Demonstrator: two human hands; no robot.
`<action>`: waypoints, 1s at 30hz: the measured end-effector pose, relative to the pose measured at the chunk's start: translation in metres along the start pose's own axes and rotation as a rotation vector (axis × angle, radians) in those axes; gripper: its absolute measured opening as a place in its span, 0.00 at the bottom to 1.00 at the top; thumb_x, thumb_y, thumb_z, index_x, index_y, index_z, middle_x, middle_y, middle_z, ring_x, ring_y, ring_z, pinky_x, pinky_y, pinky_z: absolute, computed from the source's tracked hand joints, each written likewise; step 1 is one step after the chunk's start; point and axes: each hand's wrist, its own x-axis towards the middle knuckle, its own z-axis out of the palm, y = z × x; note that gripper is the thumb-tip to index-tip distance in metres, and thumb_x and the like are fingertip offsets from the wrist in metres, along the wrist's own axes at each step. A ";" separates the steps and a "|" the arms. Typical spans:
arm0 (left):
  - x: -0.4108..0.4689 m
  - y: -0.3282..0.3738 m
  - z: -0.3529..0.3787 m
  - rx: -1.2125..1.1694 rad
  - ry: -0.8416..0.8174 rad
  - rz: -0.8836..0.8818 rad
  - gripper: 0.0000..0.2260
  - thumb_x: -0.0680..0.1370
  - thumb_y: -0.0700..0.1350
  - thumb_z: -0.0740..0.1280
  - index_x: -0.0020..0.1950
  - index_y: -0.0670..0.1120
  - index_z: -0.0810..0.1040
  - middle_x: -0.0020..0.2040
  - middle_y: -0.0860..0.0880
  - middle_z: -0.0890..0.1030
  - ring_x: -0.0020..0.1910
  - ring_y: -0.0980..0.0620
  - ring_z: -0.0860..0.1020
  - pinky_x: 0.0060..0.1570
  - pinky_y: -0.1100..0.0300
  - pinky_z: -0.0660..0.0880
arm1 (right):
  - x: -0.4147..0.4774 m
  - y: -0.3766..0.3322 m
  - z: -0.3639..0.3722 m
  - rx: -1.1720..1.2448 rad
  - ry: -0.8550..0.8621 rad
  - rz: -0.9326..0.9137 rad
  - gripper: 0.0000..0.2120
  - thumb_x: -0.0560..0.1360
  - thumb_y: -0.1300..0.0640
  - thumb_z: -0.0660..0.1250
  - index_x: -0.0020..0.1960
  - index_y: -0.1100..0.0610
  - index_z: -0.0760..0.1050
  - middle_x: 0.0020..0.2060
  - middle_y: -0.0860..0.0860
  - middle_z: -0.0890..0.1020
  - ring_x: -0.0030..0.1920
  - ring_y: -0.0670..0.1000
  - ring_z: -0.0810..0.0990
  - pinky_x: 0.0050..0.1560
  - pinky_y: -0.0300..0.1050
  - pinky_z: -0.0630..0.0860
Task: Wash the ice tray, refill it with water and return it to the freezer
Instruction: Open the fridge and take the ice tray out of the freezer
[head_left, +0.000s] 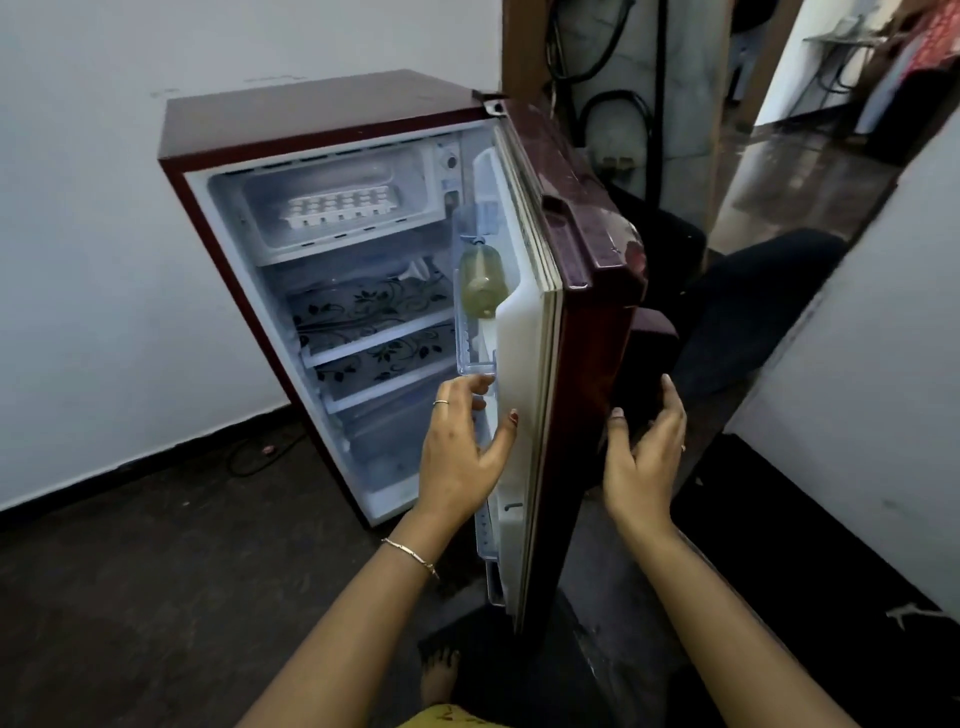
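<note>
Viewing from head camera: sole view, looking down on an open fridge (322, 111) that stands on the floor (156, 571).
Ice tray, position: the ice tray (337, 210) lies flat in the freezer compartment (260, 208) at the top of the cabinet, well apart from both hands.
Ice tray, appearance: white, rectangular, with several rows of small square cells. Whether the cells hold ice, water or nothing cannot be told.
Door: the door (592, 312) is swung open, nearly edge-on to the camera, between the two hands.
Left hand: the left hand (457, 457) has a wide grip and holds nothing. Its fingertips are at the underside of the clear door shelf (470, 358) and its thumb lies on the door's white inner lining.
Right hand: the right hand (644, 457) has a wide grip with fingers straight at the door's dark outer face. Contact cannot be confirmed.
Risk, spill: if the cells hold water, tilting the tray on the way out of the compartment would slop it onto the shelves below.
Risk, door: once both hands leave it, the door may swing back against a reaching arm.
Risk, bottle: a jolt to the door could shift the yellowish bottle (480, 280) in the door shelf.
Risk, footing: a bare foot (439, 675) is near the door's lower edge, so water on the floor would make a slip likely.
</note>
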 end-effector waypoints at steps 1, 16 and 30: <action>-0.002 0.004 0.005 0.000 -0.016 0.015 0.18 0.76 0.51 0.69 0.64 0.50 0.70 0.57 0.56 0.71 0.52 0.61 0.73 0.46 0.62 0.76 | -0.003 0.000 -0.004 -0.006 0.040 -0.046 0.28 0.80 0.56 0.60 0.77 0.54 0.53 0.75 0.50 0.59 0.75 0.47 0.57 0.73 0.41 0.55; 0.024 0.044 0.053 0.038 -0.100 0.182 0.18 0.75 0.44 0.67 0.64 0.50 0.72 0.57 0.54 0.76 0.56 0.55 0.75 0.58 0.47 0.72 | 0.022 -0.010 -0.026 -0.556 -0.107 -0.659 0.31 0.73 0.63 0.65 0.75 0.59 0.62 0.77 0.52 0.59 0.78 0.50 0.51 0.76 0.58 0.48; 0.125 0.038 0.110 0.550 -0.492 0.482 0.36 0.78 0.49 0.63 0.80 0.47 0.47 0.80 0.50 0.45 0.79 0.51 0.45 0.74 0.42 0.54 | 0.105 0.001 -0.025 -1.057 -0.063 -0.510 0.28 0.74 0.54 0.65 0.72 0.59 0.66 0.69 0.54 0.73 0.72 0.53 0.67 0.75 0.58 0.38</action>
